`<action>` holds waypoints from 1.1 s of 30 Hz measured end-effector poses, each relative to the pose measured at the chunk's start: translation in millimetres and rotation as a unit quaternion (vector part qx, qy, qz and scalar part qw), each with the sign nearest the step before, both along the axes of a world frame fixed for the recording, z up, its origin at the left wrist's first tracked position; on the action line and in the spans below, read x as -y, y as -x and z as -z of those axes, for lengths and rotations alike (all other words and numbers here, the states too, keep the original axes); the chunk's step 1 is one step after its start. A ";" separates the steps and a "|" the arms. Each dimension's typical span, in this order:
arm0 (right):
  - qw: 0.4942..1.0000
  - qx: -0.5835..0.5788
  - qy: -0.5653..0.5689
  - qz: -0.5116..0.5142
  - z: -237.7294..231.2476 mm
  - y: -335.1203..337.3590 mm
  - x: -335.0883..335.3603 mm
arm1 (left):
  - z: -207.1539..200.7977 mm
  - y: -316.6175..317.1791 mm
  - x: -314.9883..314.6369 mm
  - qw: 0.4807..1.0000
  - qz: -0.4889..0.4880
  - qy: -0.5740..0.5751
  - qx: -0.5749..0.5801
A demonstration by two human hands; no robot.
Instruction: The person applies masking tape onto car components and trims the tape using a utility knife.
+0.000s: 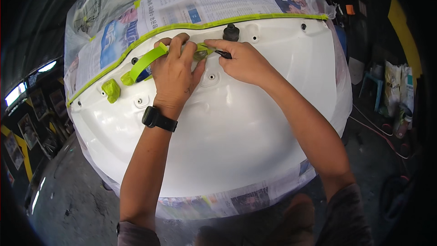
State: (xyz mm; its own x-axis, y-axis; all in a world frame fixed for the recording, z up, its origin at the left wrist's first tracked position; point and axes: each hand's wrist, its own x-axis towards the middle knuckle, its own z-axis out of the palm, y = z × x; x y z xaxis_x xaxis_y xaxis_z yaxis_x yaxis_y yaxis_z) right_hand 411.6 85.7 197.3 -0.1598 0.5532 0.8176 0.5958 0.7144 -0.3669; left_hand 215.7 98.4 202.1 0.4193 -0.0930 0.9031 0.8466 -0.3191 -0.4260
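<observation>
Okay, white panel is lying centre; left hand is gripping the green tape roll at its 10 o'clock, right hand pinching a black tool near 12. Roll's probably handling light, tacky; rim's looking the best hold.

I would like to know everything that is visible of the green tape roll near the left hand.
The tape roll is bright yellow-green outside, smooth-looking, with a dark blue inner part showing. It slants from lower left to upper right against the left hand, which hides part of it. A crumpled yellow-green piece lies at its lower end. Whether it touches the white panel is unclear.
</observation>
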 end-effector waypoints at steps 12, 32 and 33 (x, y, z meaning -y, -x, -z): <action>0.952 -0.076 0.143 -0.258 126.0 59.9 85.0 | 151.8 27.3 120.6 0.799 0.480 0.290 0.219; 0.986 -0.125 -0.015 -0.110 133.9 54.2 106.4 | 186.5 46.2 130.8 0.776 0.494 0.359 0.156; 0.990 -0.081 -0.057 -0.104 131.5 53.8 109.6 | 183.9 47.5 132.7 0.772 0.499 0.361 0.153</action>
